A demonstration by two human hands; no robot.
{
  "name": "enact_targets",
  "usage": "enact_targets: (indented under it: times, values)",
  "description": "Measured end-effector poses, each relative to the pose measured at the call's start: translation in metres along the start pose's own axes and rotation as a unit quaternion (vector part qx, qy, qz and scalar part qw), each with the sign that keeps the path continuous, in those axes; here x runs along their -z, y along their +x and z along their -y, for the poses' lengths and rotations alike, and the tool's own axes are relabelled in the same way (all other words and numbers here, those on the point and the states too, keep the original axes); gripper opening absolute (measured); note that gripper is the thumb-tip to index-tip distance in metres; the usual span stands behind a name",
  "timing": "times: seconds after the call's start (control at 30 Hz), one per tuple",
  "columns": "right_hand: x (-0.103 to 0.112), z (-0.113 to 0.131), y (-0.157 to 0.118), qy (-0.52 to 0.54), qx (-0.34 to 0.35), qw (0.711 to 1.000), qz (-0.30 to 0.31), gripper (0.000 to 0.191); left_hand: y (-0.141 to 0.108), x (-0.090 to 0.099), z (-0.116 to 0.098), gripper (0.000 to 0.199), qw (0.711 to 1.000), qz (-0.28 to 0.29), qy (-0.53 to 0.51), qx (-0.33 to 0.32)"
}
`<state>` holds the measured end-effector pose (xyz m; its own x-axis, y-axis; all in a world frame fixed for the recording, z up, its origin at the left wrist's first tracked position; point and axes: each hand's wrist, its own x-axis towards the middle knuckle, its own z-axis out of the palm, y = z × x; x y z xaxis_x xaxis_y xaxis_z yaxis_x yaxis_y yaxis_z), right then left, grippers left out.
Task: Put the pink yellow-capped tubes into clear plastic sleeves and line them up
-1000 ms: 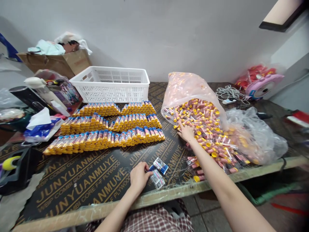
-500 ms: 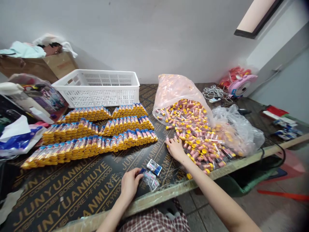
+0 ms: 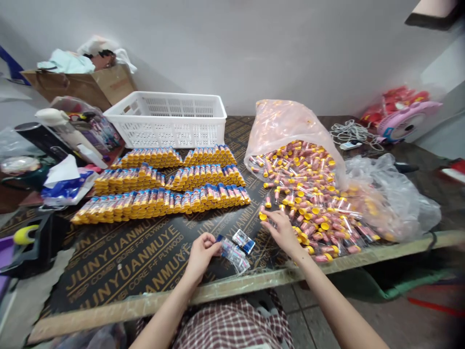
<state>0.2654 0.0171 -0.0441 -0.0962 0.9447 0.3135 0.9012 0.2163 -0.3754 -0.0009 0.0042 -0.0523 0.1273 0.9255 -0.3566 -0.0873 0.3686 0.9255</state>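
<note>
The right hand point(image 3: 284, 233) is pinching a yellow-capped clear tube point(image 3: 262, 216) between thumb and fingertips, just at the near edge of a heap of loose tubes point(image 3: 312, 203) spilling out of a large pinkish plastic sack point(image 3: 279, 123). The left hand point(image 3: 200, 256) is curled, its fingers drawn together at the end of a small clear plastic packet point(image 3: 234, 255); I cannot tell whether it is actually gripping that packet. A blue-and-white card pack point(image 3: 243, 241) is lying just beside the packet. Both hands are working over a black plywood tabletop point(image 3: 119, 266) printed with gold JUNYUANMUYE lettering. Left of the heap, labelled yellow-capped tubes point(image 3: 160, 201) are lying side by side in three long rows, with a white plastic basket point(image 3: 163, 121) sitting behind them against the wall. A crumpled clear plastic bag point(image 3: 385, 198) is lying right of the heap, and beyond it a coil of white cable point(image 3: 352, 133) and a pink fan point(image 3: 407, 121) are resting near the wall. A cardboard box point(image 3: 105, 85) stuffed with cloth is standing at the far left.
</note>
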Motion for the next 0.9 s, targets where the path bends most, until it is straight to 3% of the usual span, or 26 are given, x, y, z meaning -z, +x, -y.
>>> enact_targets:
  times: [0.07, 0.17, 0.23, 0.47, 0.67, 0.9]
  values:
    - [0.002, 0.020, -0.002, 0.110, -0.035, 0.993, -0.029, 0.031, 0.000, 0.000, -0.007, 0.033, 0.996, -0.009, -0.084, 0.038]
    - [0.004, 0.053, -0.008, 0.316, -0.094, 0.943, -0.047, 0.034, 0.002, 0.002, -0.012, 0.034, 0.984, -0.032, -0.163, 0.066]
    - [0.003, 0.072, -0.013, 0.382, -0.101, 0.918, -0.036, 0.031, 0.005, 0.005, -0.014, 0.032, 0.975, -0.054, -0.201, 0.076]
    - [-0.010, 0.102, -0.028, 0.376, -0.046, 0.922, -0.082, 0.018, 0.008, 0.014, -0.018, 0.034, 0.960, -0.118, -0.245, 0.069]
    - [-0.014, 0.111, -0.033, 0.310, 0.030, 0.943, -0.117, 0.028, 0.008, 0.016, -0.019, 0.038, 0.951, -0.156, -0.259, 0.061]
    - [-0.017, 0.118, -0.035, 0.311, 0.079, 0.944, -0.075, 0.034, 0.007, 0.013, -0.015, 0.037, 0.956, -0.145, -0.253, 0.039]
